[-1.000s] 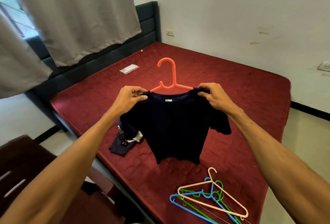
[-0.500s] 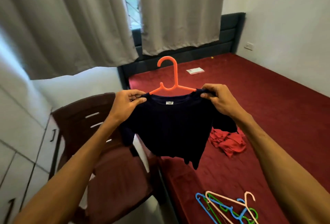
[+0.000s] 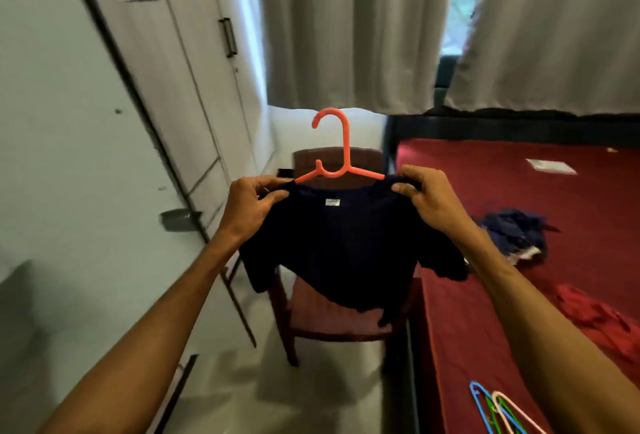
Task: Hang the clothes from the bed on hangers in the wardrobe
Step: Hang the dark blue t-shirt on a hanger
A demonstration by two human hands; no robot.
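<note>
A dark navy shirt hangs on an orange hanger, held up in front of me. My left hand pinches the shirt's left shoulder and my right hand pinches its right shoulder, over the hanger's arms. The hook stands upright above the collar. The white wardrobe fills the left side, its doors closed, with a dark handle. On the red bed at right lie a navy garment and a red garment.
A brown chair stands directly behind the shirt, between wardrobe and bed. Several coloured hangers lie at the bed's near edge. Grey curtains hang behind. A white packet lies on the far mattress.
My view has swung left from the bed to the wardrobe. Both hands keep the same hold on the shirt and hanger, and the wardrobe doors have come into view.
</note>
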